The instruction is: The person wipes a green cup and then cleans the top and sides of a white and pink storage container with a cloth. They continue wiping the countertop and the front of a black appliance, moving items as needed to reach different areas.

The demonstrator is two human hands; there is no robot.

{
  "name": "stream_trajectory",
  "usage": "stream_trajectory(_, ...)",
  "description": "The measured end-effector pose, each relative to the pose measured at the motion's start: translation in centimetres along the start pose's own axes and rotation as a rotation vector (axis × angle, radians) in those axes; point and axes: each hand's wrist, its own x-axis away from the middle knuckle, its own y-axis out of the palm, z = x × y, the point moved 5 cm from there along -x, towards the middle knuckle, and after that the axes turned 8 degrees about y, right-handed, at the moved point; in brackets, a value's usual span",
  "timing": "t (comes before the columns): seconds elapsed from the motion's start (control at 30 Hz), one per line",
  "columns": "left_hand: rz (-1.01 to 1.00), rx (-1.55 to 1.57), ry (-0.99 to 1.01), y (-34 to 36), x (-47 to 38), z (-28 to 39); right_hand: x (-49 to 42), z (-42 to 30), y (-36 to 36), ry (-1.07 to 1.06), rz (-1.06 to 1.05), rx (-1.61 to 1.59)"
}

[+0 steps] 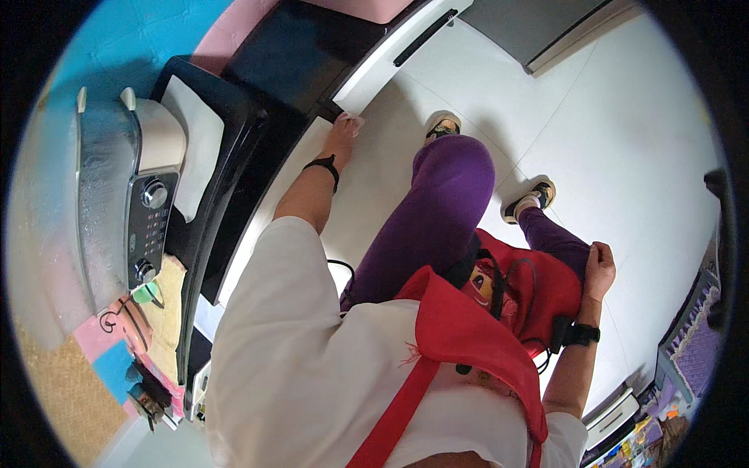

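My left hand (344, 140) reaches down to the white front of the low black-topped cabinet (310, 137). Its fingers hold a crumpled pink-and-white cloth or tissue (350, 120) against the front, near the end of a white drawer (386, 55). A black band circles that wrist. At the other side, my right hand (600, 272) is loosely curled beside the purple trouser leg (556, 237), with nothing visible in it. A red apron (526, 269) hangs over my lap.
A countertop oven (149, 228) with knobs and a glass door stands on the black cabinet to my left, over a white sheet (193, 152). A pink box (363, 7) sits farther along. White floor tiles (585, 134) lie ahead. Purple-covered furniture (696, 345) is at right.
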Motion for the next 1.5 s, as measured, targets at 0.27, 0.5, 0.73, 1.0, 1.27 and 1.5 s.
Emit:
stream_trajectory(0.27,-0.098,-0.041,-0.02,-4.8,2.1,-1.0,-0.2,-1.1,-0.1,-0.087,0.029,0.062)
stream_trajectory(0.5,0.058,-0.362,-0.077,-13.0,7.3,-1.7,-0.3,-1.9,0.2,-0.079,0.022,0.035)
stream_trajectory(0.73,-0.165,-0.479,-0.007,-5.9,2.4,0.1,-0.3,-2.1,-0.1,-0.067,0.025,0.096)
stream_trajectory(1.0,-0.22,0.316,-0.213,1.5,6.5,1.5,0.0,-1.0,-0.1,-0.003,-0.001,0.051)
stream_trajectory(1.27,0.223,1.865,-0.815,1.7,10.4,1.2,-0.3,-0.1,0.1,-0.003,-0.008,0.094)
stream_trajectory(1.5,0.171,1.644,-0.732,2.3,12.7,1.3,-0.8,0.5,0.3,-0.021,-0.01,0.127)
